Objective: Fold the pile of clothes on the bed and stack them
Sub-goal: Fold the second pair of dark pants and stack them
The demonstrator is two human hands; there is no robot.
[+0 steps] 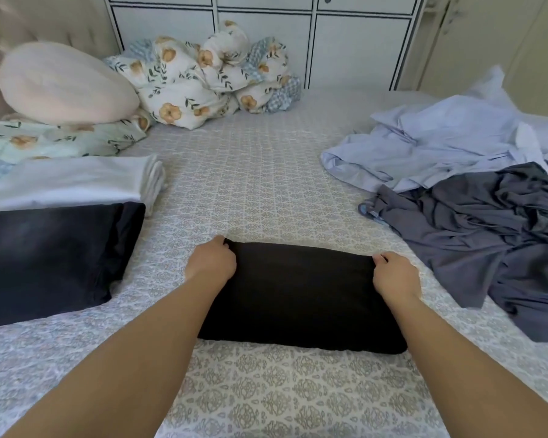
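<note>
A folded black garment [301, 295] lies on the patterned bedsheet [260, 184] at near centre; the left hand [214, 259] pinches its far left corner with curled fingers, and the right hand [393, 273] grips its far right corner the same way. To the left sit a folded dark garment [48, 257] and, beyond it, folded white cloth [76, 181]; to the right lies an unfolded heap, a grey garment [487, 241] near and a pale blue shirt [440, 143] farther back. No writing or label can be read.

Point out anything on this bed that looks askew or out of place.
Nothing stands out. The black garment lies square between both hands, the left hand and right hand; the unfolded clothes just await folding.
</note>
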